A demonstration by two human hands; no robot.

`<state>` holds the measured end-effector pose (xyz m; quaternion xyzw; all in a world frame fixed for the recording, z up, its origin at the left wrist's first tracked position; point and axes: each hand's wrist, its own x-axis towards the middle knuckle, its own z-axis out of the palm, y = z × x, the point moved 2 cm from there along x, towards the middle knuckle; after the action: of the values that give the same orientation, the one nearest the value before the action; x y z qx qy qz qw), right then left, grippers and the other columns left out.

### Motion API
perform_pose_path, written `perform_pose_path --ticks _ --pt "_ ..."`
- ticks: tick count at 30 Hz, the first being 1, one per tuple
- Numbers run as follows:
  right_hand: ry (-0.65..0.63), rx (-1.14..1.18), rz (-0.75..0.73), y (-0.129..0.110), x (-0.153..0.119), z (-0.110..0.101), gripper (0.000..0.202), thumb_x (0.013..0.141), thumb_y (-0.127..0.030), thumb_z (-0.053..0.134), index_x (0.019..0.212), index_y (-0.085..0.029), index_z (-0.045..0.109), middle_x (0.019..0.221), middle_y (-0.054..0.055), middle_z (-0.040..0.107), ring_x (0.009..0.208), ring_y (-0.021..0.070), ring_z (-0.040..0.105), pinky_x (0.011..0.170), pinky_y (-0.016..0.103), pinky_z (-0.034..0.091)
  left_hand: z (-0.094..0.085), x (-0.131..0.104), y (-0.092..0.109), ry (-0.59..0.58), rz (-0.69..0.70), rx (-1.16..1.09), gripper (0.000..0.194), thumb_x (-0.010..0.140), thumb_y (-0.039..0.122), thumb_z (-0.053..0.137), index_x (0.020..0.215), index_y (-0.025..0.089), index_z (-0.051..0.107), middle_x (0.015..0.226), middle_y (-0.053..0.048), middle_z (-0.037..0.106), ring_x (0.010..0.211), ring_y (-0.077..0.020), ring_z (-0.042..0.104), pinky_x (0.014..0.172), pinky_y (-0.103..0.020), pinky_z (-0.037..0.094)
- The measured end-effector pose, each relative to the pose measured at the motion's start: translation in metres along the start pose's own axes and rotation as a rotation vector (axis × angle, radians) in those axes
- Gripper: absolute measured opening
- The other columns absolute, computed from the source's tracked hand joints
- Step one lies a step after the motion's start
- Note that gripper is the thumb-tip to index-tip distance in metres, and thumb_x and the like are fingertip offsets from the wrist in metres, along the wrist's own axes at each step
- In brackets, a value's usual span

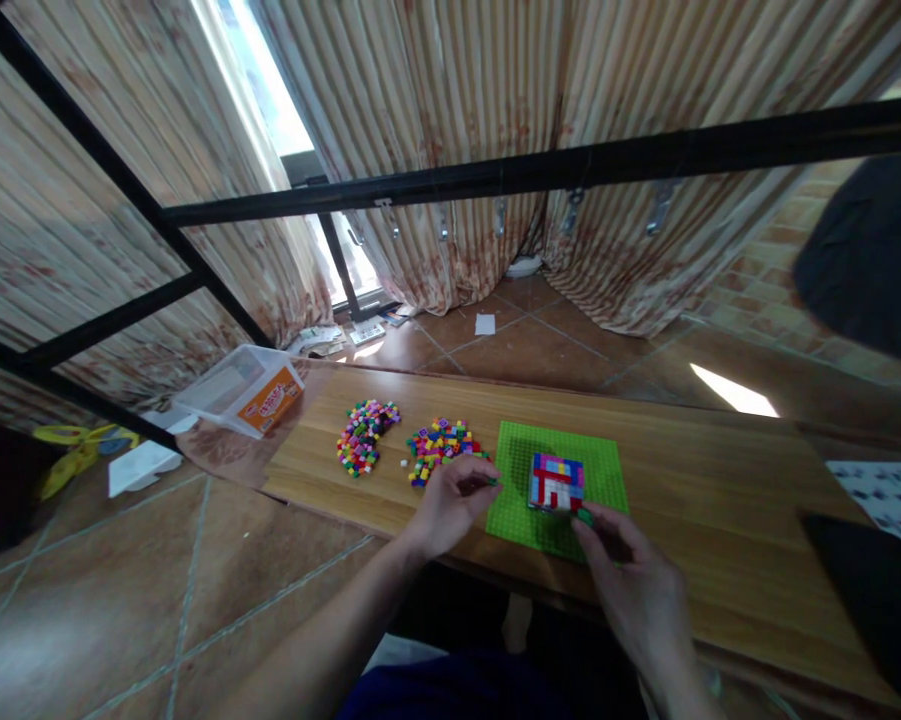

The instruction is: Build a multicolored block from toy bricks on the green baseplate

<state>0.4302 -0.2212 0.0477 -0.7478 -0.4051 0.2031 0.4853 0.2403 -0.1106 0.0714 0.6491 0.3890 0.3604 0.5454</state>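
On the wooden table lies a lime-green baseplate (607, 462), bearing a low block of toy bricks (557, 482) in red, blue, white and pink. My right hand (634, 580) is at the near right corner of that block, thumb and fingers closed on a green toy brick (585, 516). Whether this brick touches the block I cannot tell. My left hand (454, 505) hovers by the left edge of the baseplate, its fingertips pinched on a small, dark green toy brick (493, 482). Just beyond the left hand spreads a pile of mixed loose bricks (439, 440).
A second pile of small colourful bricks (364, 435) lies farther left on the table (315, 450). Past the table's left end stands a clear plastic bin (232, 385) with an orange label. A black object (862, 590) and a printed sheet (889, 500) are at the right.
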Motion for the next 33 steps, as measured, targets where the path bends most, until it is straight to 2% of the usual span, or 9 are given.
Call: perform_pose_path --ticks 2,5,10,13,16,22,27,33 --pt "0.002 0.017 0.010 0.002 -0.001 0.002 0.044 0.075 -0.056 0.062 0.097 -0.019 0.070 0.087 0.009 0.074 0.076 0.0223 0.070 0.072 0.035 0.056 0.002 -0.001 0.000 -0.003 -0.015 -0.080 0.014 0.079 0.025 0.067 0.088 0.015 0.065 0.087 -0.004 0.067 0.079 -0.0143 0.062 0.076 -0.027 0.050" --pt "0.001 0.057 0.025 0.005 -0.002 0.005 0.041 0.075 -0.053 0.064 0.097 -0.019 0.070 0.090 0.009 0.074 0.078 0.0223 0.070 0.073 0.035 0.056 0.004 -0.002 -0.004 -0.007 -0.011 -0.078 0.012 0.079 0.023 0.066 0.089 0.015 0.066 0.086 -0.003 0.067 0.079 -0.0142 0.062 0.076 -0.026 0.050" --pt "-0.006 0.132 0.029 0.001 -0.002 0.010 0.040 0.074 -0.049 0.066 0.099 -0.018 0.070 0.093 0.010 0.075 0.080 0.0226 0.071 0.073 0.035 0.057 0.013 0.000 -0.005 -0.028 0.024 0.045 0.016 0.078 0.012 0.059 0.093 0.017 0.062 0.086 -0.001 0.064 0.080 -0.0133 0.061 0.075 -0.025 0.050" --pt "-0.003 0.150 0.025 -0.002 0.000 0.011 0.042 0.074 -0.049 0.066 0.101 -0.017 0.069 0.091 0.010 0.075 0.079 0.0219 0.071 0.072 0.034 0.057 0.020 0.003 0.000 -0.017 0.047 0.172 0.016 0.075 0.007 0.057 0.087 0.017 0.060 0.080 0.001 0.062 0.076 -0.0127 0.060 0.071 -0.023 0.049" --pt "-0.002 0.126 0.029 -0.001 0.005 0.011 0.043 0.074 -0.050 0.066 0.101 -0.017 0.068 0.090 0.010 0.075 0.079 0.0220 0.071 0.071 0.033 0.056 0.027 0.010 0.004 -0.010 0.085 0.275 0.016 0.074 0.006 0.056 0.083 0.018 0.061 0.079 0.001 0.061 0.074 -0.0128 0.060 0.071 -0.023 0.048" --pt "-0.025 0.049 0.002 0.001 0.014 0.010 0.041 0.074 -0.053 0.065 0.095 -0.019 0.070 0.091 0.010 0.075 0.082 0.0244 0.071 0.073 0.035 0.056 0.040 0.026 0.001 -0.022 0.187 0.345 0.019 0.074 0.004 0.055 0.081 0.018 0.066 0.080 -0.001 0.062 0.072 -0.0126 0.059 0.070 -0.023 0.048" --pt "-0.023 0.029 -0.009 0.002 0.016 0.010 0.042 0.073 -0.055 0.064 0.094 -0.019 0.071 0.090 0.010 0.075 0.082 0.0252 0.071 0.073 0.036 0.056 0.046 0.029 -0.004 -0.083 0.283 0.419 0.022 0.075 0.001 0.052 0.082 0.017 0.065 0.087 -0.002 0.062 0.079 -0.0132 0.059 0.073 -0.023 0.048" --pt "-0.037 0.032 -0.052 0.006 0.017 0.013 0.037 0.077 -0.050 0.062 0.096 -0.019 0.070 0.092 0.010 0.075 0.081 0.0233 0.071 0.074 0.035 0.055 0.046 0.027 -0.005 -0.126 0.297 0.622 0.033 0.078 0.002 0.049 0.104 0.019 0.060 0.094 -0.004 0.063 0.085 -0.0163 0.060 0.080 -0.028 0.051"
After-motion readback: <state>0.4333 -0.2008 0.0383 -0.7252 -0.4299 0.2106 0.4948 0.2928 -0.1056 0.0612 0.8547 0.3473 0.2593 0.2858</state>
